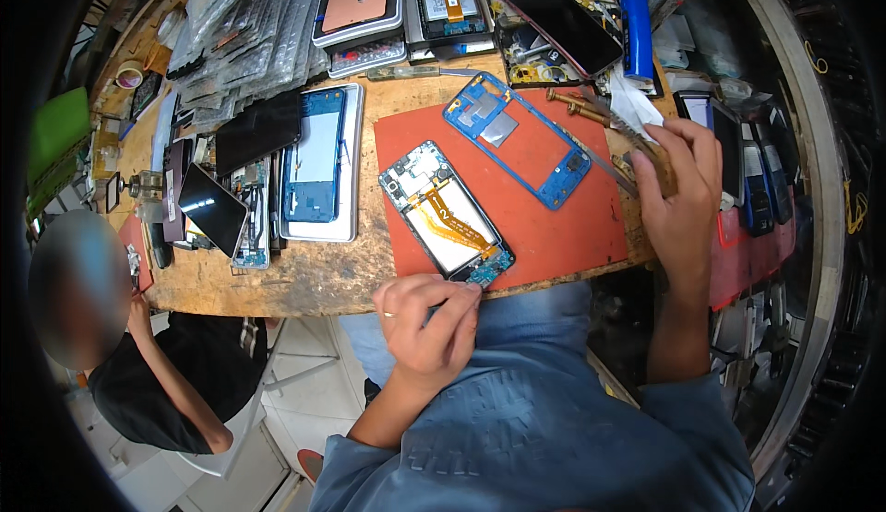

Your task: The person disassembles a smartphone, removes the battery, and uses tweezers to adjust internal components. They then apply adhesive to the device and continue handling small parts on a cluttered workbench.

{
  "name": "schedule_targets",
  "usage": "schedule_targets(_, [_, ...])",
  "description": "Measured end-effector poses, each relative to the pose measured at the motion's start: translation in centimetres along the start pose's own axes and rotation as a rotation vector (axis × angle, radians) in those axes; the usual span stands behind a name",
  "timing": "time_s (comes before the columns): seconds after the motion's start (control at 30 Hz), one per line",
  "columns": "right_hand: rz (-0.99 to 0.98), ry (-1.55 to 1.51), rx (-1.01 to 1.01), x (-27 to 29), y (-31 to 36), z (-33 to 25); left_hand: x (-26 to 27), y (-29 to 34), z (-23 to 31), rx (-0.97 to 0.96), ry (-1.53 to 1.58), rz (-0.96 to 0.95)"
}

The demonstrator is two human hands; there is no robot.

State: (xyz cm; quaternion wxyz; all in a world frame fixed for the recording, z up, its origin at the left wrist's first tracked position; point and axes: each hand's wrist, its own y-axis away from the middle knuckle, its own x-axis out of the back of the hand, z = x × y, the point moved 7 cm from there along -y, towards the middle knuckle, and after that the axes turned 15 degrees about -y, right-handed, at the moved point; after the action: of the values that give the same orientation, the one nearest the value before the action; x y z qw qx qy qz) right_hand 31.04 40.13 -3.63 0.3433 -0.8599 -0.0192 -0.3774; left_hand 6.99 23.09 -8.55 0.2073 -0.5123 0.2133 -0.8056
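Observation:
An opened phone lies tilted on an orange-red mat, its white battery area, gold ribbon cables and blue lower circuit board exposed. At its near end my left hand is closed, fingers curled and thumb and fingertips pinching the phone's lower edge. A blue phone mid-frame rests apart, farther up the mat. To the right, my right hand hovers at the mat's edge, thumb and index finger apart on either side of thin metal tweezers. Brown-handled screwdrivers lie beside the tweezers.
At left stand another blue phone frame on a white tray and several dark phones. Bubble-wrap sleeves pile up behind. A blue cylinder stands at back right. Another person sits at the left.

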Motion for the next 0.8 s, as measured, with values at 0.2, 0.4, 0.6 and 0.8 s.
schedule_targets(0.2, [-0.306, -0.459, 0.093, -3.1, 3.2, -4.4, -1.1, 0.7, 1.3, -0.026, -0.072, -0.004])
schedule_targets(0.4, [-0.417, -0.605, 0.129, -6.5, 4.8, -7.3, -1.0, 0.0, 1.4, 0.02, -0.112, -0.008])
schedule_targets(0.6, [-0.373, -0.61, 0.201, -6.6, 5.4, -6.8, -0.9, -0.7, -5.0, 0.53, 0.23, 0.053])
schedule_targets(0.8, [-0.422, -0.559, 0.272, -7.5, 6.0, -9.1, -0.2, -0.8, -5.8, 0.517, 0.391, 0.178])
